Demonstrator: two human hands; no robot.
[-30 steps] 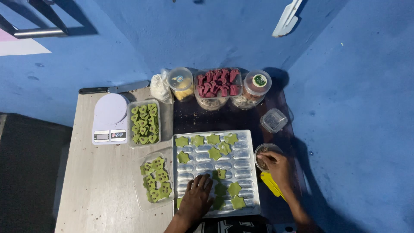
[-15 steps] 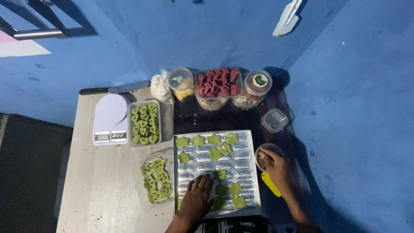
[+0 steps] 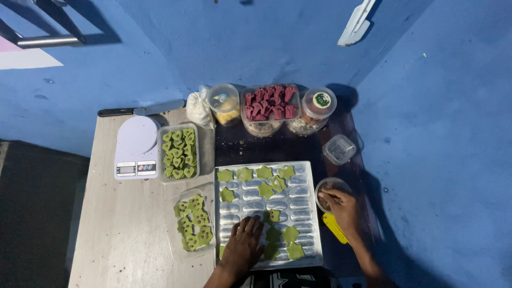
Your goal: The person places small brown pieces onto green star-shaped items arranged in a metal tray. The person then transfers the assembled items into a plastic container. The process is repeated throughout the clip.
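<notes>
Kitchen scale [image 3: 136, 146] sits at the surface's far-left edge, two tubs of green cutouts [image 3: 180, 152] beside it. Left hand [image 3: 242, 246] lies flat and open on the metal mold tray [image 3: 304, 213], steadying it. Right hand's [image 3: 341, 207] fingertips are pinching inside the small bowl [image 3: 326, 188].

My left hand [image 3: 242, 248] rests on a shiny metal tray [image 3: 306, 213]; the tubs [image 3: 339, 149] are clear plastic, the bench [image 3: 117, 234] pale matt wood.
</notes>
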